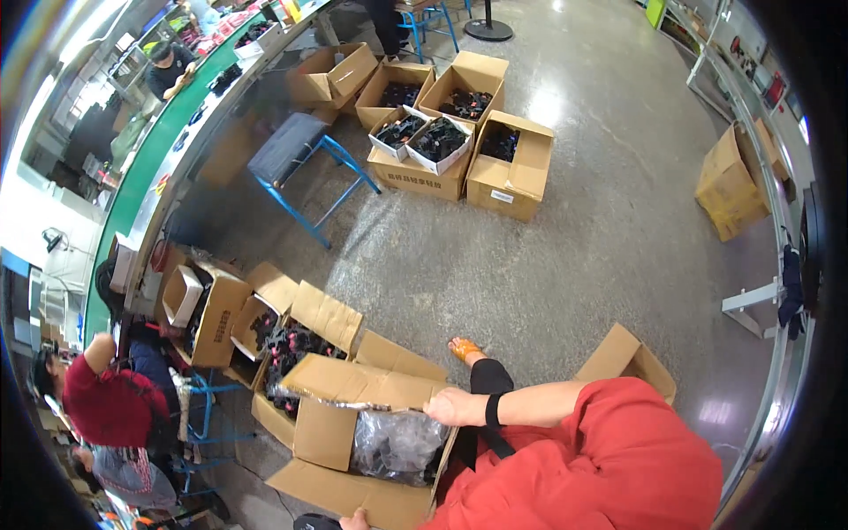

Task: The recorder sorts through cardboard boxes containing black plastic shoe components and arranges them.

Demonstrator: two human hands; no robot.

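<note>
An open cardboard carton (322, 433) stands in front of me with its flaps spread. Inside it lies a crumpled clear plastic bag (402, 442) over dark contents that I cannot make out. My right hand (455, 407) is closed on the carton's upper right edge, by the corner of the raised flap (353, 382). A black band circles that wrist. At the picture's lower edge, my left hand (355, 520) shows only in part, its fingers closed at the border of the carton's lower flap (353, 495).
Beyond it, cartons (305, 340) hold black and pink parts. More filled cartons (508, 185) stand across the floor by a blue-legged stool (296, 146). A seated person in dark red (115, 397) is at left, along the green bench (132, 177). Another carton (632, 358) stands at my right.
</note>
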